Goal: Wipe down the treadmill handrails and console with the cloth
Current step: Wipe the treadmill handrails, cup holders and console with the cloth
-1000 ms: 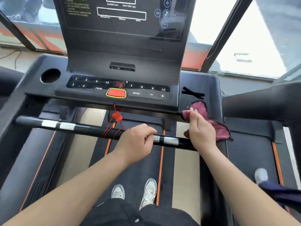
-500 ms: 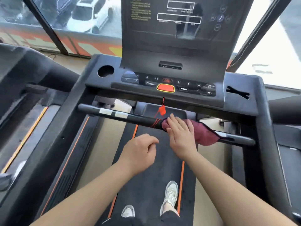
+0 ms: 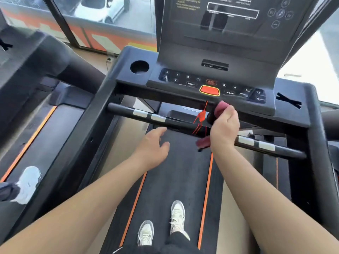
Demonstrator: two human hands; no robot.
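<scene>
The wiping looks to be mid-way along the black crossbar handrail with silver grip patches [image 3: 157, 118]: the right hand [image 3: 224, 125] is closed round the dark pink cloth [image 3: 221, 108], wrapped over the bar near its middle, just below the sloped black console with its numbered keys [image 3: 192, 80], and which parts are already clean I can't tell. The left hand [image 3: 154, 145] hovers open and empty, just short of the bar. The orange safety clip on its red cord [image 3: 201, 118] dangles right beside the cloth and could snag.

The handrail [image 3: 176, 123] is set before the console [image 3: 211, 85]; a cup holder [image 3: 139, 67] is sunk at the console's left, the belt [image 3: 174, 180] laid below.
</scene>
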